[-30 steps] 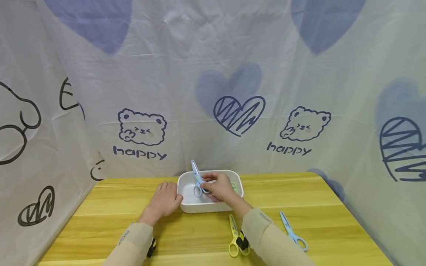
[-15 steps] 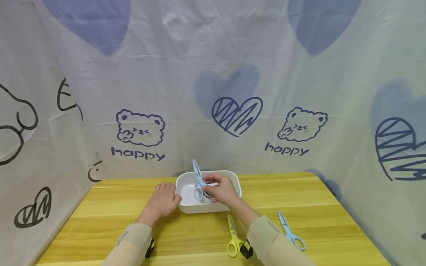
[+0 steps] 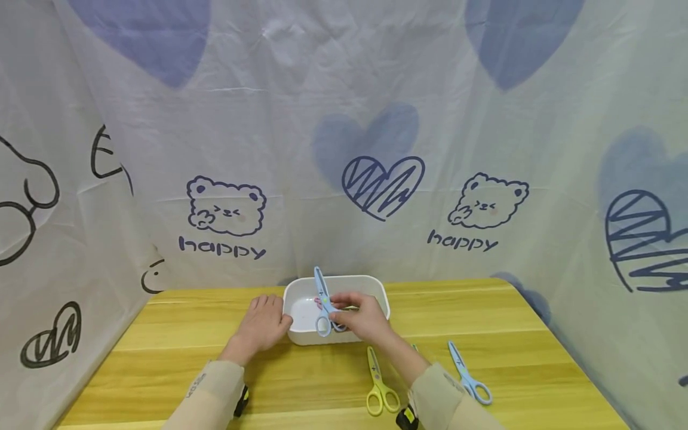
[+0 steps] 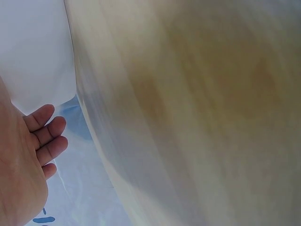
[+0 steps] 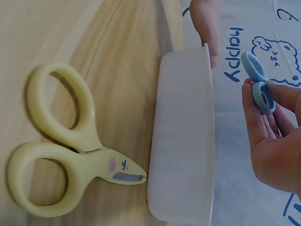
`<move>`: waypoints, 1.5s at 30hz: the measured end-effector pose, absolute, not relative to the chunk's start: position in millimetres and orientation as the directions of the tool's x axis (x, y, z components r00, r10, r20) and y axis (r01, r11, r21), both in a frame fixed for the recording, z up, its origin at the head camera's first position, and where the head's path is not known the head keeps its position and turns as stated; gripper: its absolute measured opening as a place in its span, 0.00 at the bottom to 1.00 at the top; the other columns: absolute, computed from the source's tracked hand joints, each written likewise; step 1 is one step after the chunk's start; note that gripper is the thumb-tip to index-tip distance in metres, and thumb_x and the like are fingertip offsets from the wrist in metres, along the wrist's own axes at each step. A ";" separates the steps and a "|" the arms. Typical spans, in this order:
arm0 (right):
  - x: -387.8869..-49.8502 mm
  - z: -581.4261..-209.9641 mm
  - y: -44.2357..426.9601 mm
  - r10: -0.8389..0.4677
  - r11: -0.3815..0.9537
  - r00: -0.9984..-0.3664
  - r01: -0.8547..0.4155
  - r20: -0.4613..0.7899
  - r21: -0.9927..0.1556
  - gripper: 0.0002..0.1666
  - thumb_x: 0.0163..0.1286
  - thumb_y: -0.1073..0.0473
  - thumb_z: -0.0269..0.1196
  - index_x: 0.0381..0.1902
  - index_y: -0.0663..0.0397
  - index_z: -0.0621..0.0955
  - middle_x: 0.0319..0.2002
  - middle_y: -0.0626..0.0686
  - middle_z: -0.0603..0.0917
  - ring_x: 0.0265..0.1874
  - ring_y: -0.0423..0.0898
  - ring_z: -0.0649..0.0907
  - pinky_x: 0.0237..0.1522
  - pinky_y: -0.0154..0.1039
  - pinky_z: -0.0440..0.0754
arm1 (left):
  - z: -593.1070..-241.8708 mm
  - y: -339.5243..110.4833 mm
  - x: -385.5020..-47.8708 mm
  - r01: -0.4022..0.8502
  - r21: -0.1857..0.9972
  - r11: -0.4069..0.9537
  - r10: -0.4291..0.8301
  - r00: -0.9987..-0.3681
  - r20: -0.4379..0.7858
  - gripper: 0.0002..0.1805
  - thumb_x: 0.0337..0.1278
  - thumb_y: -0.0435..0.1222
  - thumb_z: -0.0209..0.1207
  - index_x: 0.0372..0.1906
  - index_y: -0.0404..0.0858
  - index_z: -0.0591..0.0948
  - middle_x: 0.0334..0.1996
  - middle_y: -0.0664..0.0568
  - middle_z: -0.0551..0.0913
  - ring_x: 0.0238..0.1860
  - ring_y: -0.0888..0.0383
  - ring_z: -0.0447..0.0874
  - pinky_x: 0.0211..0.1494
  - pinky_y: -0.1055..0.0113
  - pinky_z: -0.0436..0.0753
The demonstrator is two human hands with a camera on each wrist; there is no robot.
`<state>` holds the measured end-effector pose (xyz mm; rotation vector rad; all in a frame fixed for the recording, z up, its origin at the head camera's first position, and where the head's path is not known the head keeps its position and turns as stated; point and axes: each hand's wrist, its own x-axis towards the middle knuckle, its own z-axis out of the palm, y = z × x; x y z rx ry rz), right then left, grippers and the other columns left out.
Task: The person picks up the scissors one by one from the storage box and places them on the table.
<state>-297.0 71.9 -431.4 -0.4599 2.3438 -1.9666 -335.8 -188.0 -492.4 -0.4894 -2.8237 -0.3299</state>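
My right hand (image 3: 365, 316) pinches light-blue scissors (image 3: 324, 295) by their handles, blades pointing up and away, over the front part of a white plastic bin (image 3: 306, 338). In the right wrist view, the blue handle loops (image 5: 254, 67) show between thumb and fingers, above the bin's rim. At the bin's left end, my left hand (image 3: 263, 322) rests with its thumb touching the rim. Its fingers (image 4: 49, 148) are relaxed alongside the outer wall in the left wrist view. Something small and pink (image 3: 318, 303) shows inside the bin, partly hidden by the scissors.
Yellow scissors (image 3: 378, 382) lie on the wooden table (image 3: 301, 388) in front of the bin. Another pair of light-blue scissors (image 3: 469, 375) lies farther right. A small green tip (image 3: 415, 347) peeks out beside my right forearm. A printed cloth (image 3: 301, 227) hangs behind the table.
My right hand has drawn the blue scissors slightly down and nearer, toward the bin's front edge. The left hand stays at the bin's left end. A green tip now shows beside the right forearm.
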 end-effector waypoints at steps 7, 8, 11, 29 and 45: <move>-288.6 -435.1 76.9 -0.260 0.203 -0.946 -0.252 0.196 -0.946 0.19 0.61 0.70 0.72 0.50 0.71 0.85 0.43 0.61 0.88 0.38 0.46 0.87 0.37 0.35 0.86 | -494.0 -189.2 -336.4 0.358 0.170 0.918 0.299 -0.907 0.297 0.17 0.64 0.41 0.48 0.43 0.28 0.74 0.38 0.43 0.73 0.46 0.43 0.68 0.64 0.44 0.67; -287.5 -435.6 77.6 -0.259 0.211 -0.946 -0.254 0.197 -0.944 0.19 0.61 0.70 0.72 0.50 0.71 0.86 0.43 0.61 0.88 0.38 0.47 0.87 0.37 0.34 0.86 | -493.7 -189.3 -336.3 0.358 0.174 0.917 0.299 -0.908 0.295 0.17 0.64 0.41 0.49 0.43 0.28 0.74 0.38 0.43 0.73 0.46 0.43 0.68 0.64 0.44 0.67; -283.7 -436.7 79.7 -0.266 0.221 -0.944 -0.255 0.194 -0.941 0.19 0.61 0.69 0.73 0.50 0.71 0.86 0.43 0.61 0.88 0.38 0.46 0.87 0.37 0.33 0.85 | -492.5 -189.4 -335.3 0.358 0.181 0.916 0.299 -0.910 0.289 0.17 0.64 0.41 0.49 0.43 0.28 0.74 0.38 0.43 0.73 0.46 0.43 0.67 0.65 0.44 0.67; -259.9 -456.6 83.6 -0.334 0.152 -0.938 -0.149 0.092 -0.977 0.21 0.62 0.71 0.72 0.53 0.71 0.83 0.42 0.57 0.87 0.33 0.43 0.87 0.37 0.37 0.87 | -493.3 -190.1 -335.5 0.362 0.172 0.916 0.306 -0.909 0.281 0.17 0.65 0.41 0.49 0.43 0.29 0.74 0.37 0.44 0.72 0.45 0.44 0.66 0.63 0.45 0.67; -248.9 -474.6 84.7 -0.398 0.143 -0.915 -0.133 0.066 -0.981 0.19 0.59 0.74 0.70 0.48 0.73 0.81 0.39 0.56 0.86 0.31 0.43 0.85 0.35 0.37 0.87 | -495.2 -188.4 -338.6 0.370 0.179 0.912 0.308 -0.903 0.299 0.17 0.66 0.40 0.51 0.44 0.28 0.74 0.37 0.43 0.73 0.46 0.43 0.67 0.64 0.43 0.67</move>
